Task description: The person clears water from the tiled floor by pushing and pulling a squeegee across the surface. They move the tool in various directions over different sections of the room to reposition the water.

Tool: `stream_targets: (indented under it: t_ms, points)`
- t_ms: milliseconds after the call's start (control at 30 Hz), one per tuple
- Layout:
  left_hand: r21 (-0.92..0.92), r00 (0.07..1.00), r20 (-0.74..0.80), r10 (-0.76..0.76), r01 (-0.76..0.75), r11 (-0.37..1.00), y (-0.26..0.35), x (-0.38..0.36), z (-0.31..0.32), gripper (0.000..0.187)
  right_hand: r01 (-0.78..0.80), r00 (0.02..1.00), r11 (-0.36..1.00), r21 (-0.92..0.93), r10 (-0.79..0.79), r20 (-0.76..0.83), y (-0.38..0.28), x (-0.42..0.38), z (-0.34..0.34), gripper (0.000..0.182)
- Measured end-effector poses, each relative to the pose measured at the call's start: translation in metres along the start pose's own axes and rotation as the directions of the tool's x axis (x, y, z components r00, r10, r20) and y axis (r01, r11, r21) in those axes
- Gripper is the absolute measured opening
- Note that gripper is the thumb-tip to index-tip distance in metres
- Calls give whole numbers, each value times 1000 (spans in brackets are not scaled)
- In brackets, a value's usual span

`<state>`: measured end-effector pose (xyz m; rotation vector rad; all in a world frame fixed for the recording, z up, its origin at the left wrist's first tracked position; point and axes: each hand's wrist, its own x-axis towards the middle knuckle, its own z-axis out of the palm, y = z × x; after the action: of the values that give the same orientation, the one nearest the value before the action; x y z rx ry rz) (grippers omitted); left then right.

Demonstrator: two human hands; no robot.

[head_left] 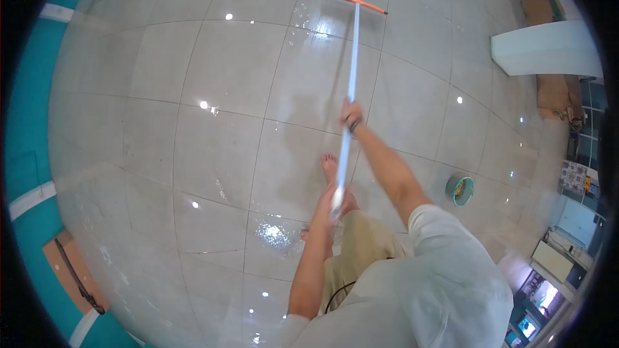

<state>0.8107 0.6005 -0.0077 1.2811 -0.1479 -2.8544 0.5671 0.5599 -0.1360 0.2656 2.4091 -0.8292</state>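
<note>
I hold a long floor squeegee with a pale blue handle [351,64] and an orange blade [356,2] resting on the wet tiled floor [219,77] far ahead. My right hand [351,116] grips the handle near its middle, arm stretched forward. My left hand [335,196] grips the handle's near end, close to my body. My bare foot [329,166] stands on the tiles just left of the handle.
A teal bucket [460,190] sits on the floor to the right. A white counter [548,51] and cardboard boxes [538,0] stand at the far right. A teal wall [26,154] runs along the left, with cardboard [68,270] at its base.
</note>
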Motion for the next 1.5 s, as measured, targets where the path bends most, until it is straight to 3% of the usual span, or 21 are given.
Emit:
stream_targets:
  t_ms: [67,167,267,300,333,367,400,467,567,600,633,667,767,800,867,900,967,1167,1300,1467,1500]
  points:
    - [216,967,154,-204,168,962,6,38,6,46,-113,984,993,36,107,139,-29,46,-41,52]
    - [599,997,42,71,-82,797,23,23,4,42,-143,989,987,73,140,42,-54,51,-88,52]
    - [887,931,70,358,-223,405,53,-19,-21,40,-163,983,974,-160,174,55,-32,35,-107,52]
    - [906,905,-108,411,-81,415,63,-48,-55,37,-162,980,964,-209,183,84,-13,24,-110,52]
    - [995,853,-34,521,-22,101,68,-66,-127,35,139,990,872,-469,-135,41,39,27,-99,53]
    - [995,768,87,634,-104,-10,63,-95,-226,32,-118,993,943,-312,107,-52,56,-3,-97,53]
    - [826,664,-401,631,-36,563,71,-138,-246,31,-99,995,937,-335,86,-55,83,-39,-98,59]
    - [542,445,-754,483,6,840,83,-216,-278,32,-128,990,935,-332,139,11,136,-123,-101,53]
    - [512,412,-850,327,507,693,101,-301,-369,31,-143,986,915,-376,163,22,238,-264,-86,50]
    - [512,406,-851,333,502,697,112,-324,-397,31,-264,941,861,-435,329,80,244,-317,-90,48]
    - [711,654,-692,305,691,130,126,-337,-432,30,-224,960,880,-419,273,60,253,-376,-91,47]
    - [698,824,-558,101,532,-480,136,-340,-450,30,-245,953,859,-449,300,54,262,-426,-91,45]
    - [561,862,-462,211,468,-683,166,-331,-445,28,-357,889,806,-472,448,93,242,-534,-96,45]
    - [565,864,-457,212,466,-681,172,-324,-438,28,-383,877,814,-437,469,105,235,-553,-93,44]
    - [877,791,-467,396,472,92,188,-304,-421,26,-401,864,806,-436,491,111,219,-574,-88,44]
    - [879,791,-462,401,468,90,194,-287,-410,26,-406,860,811,-420,495,125,211,-581,-85,44]
    - [771,691,-605,395,387,505,209,-249,-389,24,-435,845,814,-385,516,138,193,-594,-81,43]
    - [817,770,-516,375,310,487,274,-161,-307,26,-403,886,881,-246,443,135,126,-507,-48,42]
    - [815,782,-509,360,303,493,334,-89,-227,25,-81,994,986,-147,68,-86,56,-280,28,33]
    - [871,809,-324,491,53,488,403,-23,-98,25,229,957,973,-3,-226,-180,-148,61,93,35]
    - [930,811,-244,532,40,366,413,-17,-92,25,296,935,954,54,-277,-222,-199,115,98,35]
